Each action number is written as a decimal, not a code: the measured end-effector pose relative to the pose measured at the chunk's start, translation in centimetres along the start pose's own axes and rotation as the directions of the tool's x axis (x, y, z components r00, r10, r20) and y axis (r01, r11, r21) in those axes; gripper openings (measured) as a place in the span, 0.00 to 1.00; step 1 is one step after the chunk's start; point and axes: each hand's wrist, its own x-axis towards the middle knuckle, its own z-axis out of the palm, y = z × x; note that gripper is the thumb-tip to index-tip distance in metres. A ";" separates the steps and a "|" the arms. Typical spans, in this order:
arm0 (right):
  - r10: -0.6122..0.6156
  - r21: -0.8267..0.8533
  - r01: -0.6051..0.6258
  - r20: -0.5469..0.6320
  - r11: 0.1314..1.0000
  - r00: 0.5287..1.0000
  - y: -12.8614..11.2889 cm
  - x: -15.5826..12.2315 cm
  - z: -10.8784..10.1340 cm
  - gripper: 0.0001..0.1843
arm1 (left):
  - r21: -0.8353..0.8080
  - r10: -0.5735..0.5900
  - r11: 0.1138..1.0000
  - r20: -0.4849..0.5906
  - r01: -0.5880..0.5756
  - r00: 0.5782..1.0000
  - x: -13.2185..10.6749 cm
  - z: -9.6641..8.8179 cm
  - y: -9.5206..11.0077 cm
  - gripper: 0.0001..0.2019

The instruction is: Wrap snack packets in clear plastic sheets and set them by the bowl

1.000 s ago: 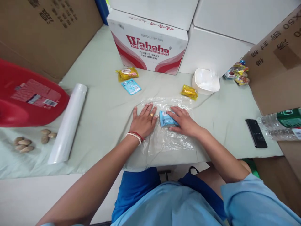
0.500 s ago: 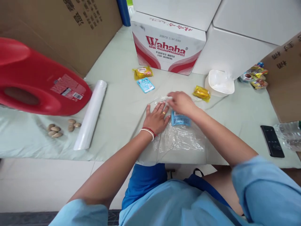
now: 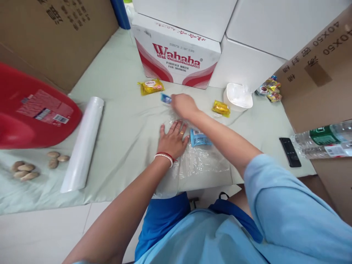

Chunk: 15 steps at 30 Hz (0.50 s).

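My left hand point(image 3: 172, 141) lies flat on a clear plastic bag point(image 3: 203, 161), fingers spread. My right hand point(image 3: 183, 105) is closed on a small blue packet point(image 3: 165, 98), whose left end sticks out past the fingers; the rest is hidden by the hand. Under my right forearm, on the clear plastic, rests a larger blue packet point(image 3: 200, 137). One yellow-wrapped snack point(image 3: 151, 87) sits beyond the small packet, near the Wahaba-printed carton's foot. Another yellow-wrapped snack point(image 3: 220, 108) is to the right, beside a white plastic tub point(image 3: 238, 96).
A Wahaha water carton point(image 3: 178, 58) and white boxes point(image 3: 255, 33) stand at the back. On the left are a red jug point(image 3: 38, 110), a plastic roll point(image 3: 84, 146) and several brown stone-like pieces point(image 3: 25, 171). A phone point(image 3: 290, 152) and bottles point(image 3: 324, 135) lie right.
My right hand has moved from the bag up and left and picked up the small blue packet. My left hand stays flat on the plastic. The view has shifted right.
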 end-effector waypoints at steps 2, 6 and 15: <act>0.071 -0.010 -0.072 -0.041 0.997 0.997 3.5 -3.9 -2.4 0.20 | 0.002 0.006 1.000 -0.014 -0.006 1.000 0.0 0.1 -0.1 0.32; 0.125 0.066 -0.120 -0.075 0.991 0.989 8.8 -12.8 -4.1 0.25 | 0.015 0.016 1.000 -0.021 -0.016 1.000 0.0 0.3 -0.3 0.32; -0.267 0.062 0.270 -0.042 0.961 0.963 7.5 -20.7 3.6 0.22 | 0.102 0.014 0.995 -0.026 -0.012 1.000 0.1 0.4 -0.2 0.32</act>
